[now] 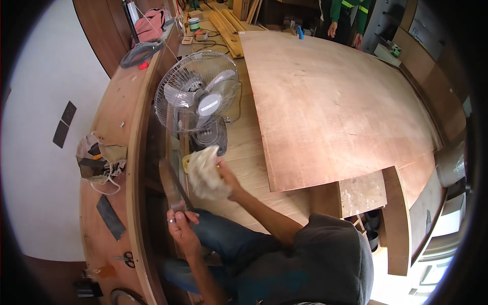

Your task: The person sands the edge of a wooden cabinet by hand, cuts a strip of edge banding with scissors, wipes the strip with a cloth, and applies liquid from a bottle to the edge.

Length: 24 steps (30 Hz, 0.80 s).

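My left hand [184, 231] is closed, with a ring on one finger. It grips the lower end of a long, flat, brownish blade-like strip [172, 185] that points up and away from me; blur hides its exact kind. To the right of the strip, my right hand [229, 179] is wrapped round a crumpled whitish cloth [204, 175]. The cloth is smeared by motion and hides part of the fingers. A gap shows between cloth and strip. Just left of the cloth, a small yellow object [186, 163] shows in part.
A standing fan [203, 96] is ahead. A large plywood sheet [335, 107] spans the right. On the wooden ledge [109, 152] at left lie a cloth bag [100, 158], a dark flat piece [110, 217] and scissors [127, 259]. Another person's hand [333, 29] shows far right.
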{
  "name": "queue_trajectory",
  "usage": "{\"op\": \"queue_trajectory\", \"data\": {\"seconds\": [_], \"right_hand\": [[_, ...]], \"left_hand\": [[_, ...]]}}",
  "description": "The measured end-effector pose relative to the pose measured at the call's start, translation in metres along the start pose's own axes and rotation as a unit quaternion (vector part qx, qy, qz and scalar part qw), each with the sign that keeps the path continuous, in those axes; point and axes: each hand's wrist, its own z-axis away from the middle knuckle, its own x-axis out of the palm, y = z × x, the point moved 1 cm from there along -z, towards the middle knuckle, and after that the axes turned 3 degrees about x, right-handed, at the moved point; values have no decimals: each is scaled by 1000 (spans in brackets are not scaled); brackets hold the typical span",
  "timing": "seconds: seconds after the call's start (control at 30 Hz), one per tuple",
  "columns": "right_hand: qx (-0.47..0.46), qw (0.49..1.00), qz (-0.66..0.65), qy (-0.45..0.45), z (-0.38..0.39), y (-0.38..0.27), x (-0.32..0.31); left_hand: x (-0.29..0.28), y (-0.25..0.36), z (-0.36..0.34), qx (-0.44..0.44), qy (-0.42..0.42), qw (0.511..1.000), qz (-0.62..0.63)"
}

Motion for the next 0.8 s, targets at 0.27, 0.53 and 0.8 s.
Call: {"op": "queue_trajectory", "data": {"seconds": [0.27, 0.53, 0.8], "right_hand": [[59, 984, 7, -166, 56, 25, 57], [-231, 920, 316, -11, 84, -19, 45], [-371, 757, 533, 75, 66, -105, 67]], "left_hand": [[-19, -52, 19, -31, 29, 998, -35], [-10, -54, 32, 126, -183, 959, -173], [-22, 32, 88, -32, -199, 976, -76]]}}
